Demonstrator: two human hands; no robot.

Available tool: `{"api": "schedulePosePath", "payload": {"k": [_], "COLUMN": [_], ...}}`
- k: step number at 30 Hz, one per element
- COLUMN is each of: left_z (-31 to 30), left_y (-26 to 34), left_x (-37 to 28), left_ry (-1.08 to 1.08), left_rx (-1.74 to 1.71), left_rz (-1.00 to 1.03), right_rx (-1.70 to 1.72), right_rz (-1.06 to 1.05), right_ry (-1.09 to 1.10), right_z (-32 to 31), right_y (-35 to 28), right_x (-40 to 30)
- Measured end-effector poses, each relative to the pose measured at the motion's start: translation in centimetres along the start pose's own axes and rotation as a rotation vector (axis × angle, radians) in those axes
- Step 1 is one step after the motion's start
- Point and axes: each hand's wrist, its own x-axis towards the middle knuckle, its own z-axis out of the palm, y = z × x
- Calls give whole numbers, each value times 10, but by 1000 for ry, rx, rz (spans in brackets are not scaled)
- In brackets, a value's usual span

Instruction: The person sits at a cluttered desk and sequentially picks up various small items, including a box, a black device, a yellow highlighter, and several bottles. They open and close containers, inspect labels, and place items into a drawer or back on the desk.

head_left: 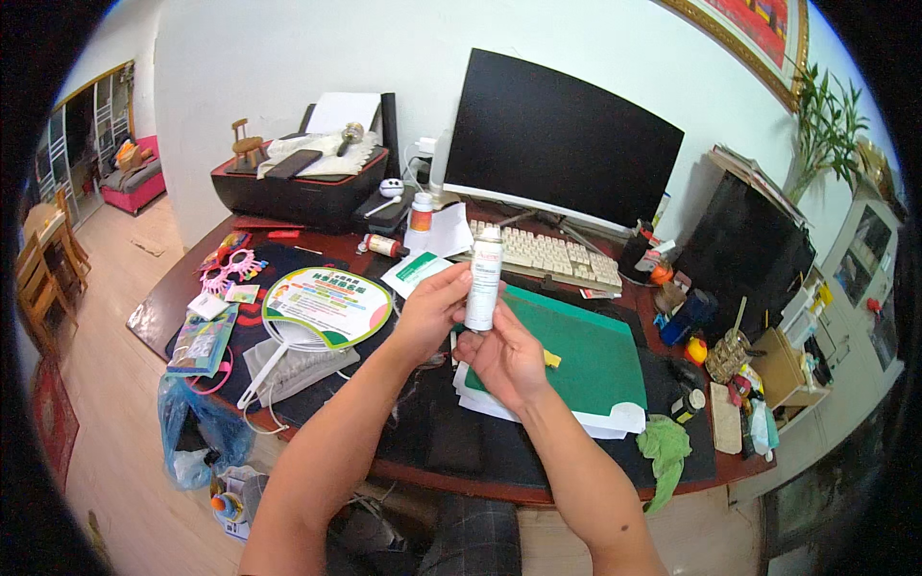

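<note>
A slim white spray can (483,288) with a pale cap stands nearly upright between my two hands, its printed side towards me. My left hand (431,306) grips it from the left, with the thumb along its side. From below and the right, my right hand (510,356) holds the lower end between its fingers. Behind and under the hands lies a green folder (591,353) on top of white sheets (619,421). A small yellow piece (552,359) rests on the folder beside my right hand. Past my left hand is a green-and-white card or packet (416,272).
A white keyboard (551,252) lies before the monitor (562,137). To the left are a printed hand fan (328,306), a grey pouch (299,374) and a printer (299,191). A green cloth (664,457) hangs over the front edge, near a small dark bottle (688,406) and a blue cup (688,317).
</note>
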Motion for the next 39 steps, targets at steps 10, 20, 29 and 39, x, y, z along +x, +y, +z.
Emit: {"api": "schedulePosePath", "payload": {"k": [10,20,29,39], "left_z": [-13,-17,-14,-17], "left_y": [-5,-1,3,3], "left_x": [-11,-15,-16,-15], "left_ry": [-96,-154,-160,-133], "left_rx": [-120,-135,-111,-92], "left_rz": [-12,-15,-18,-31], "right_rx": [-88,-110,-111,-118], "right_rz": [36,38,49,53], "right_ry": [38,64,29,53], "right_z": [2,7,4,5], "right_y": [6,6,5,5], "right_x": [-10,-14,-14,-15]}}
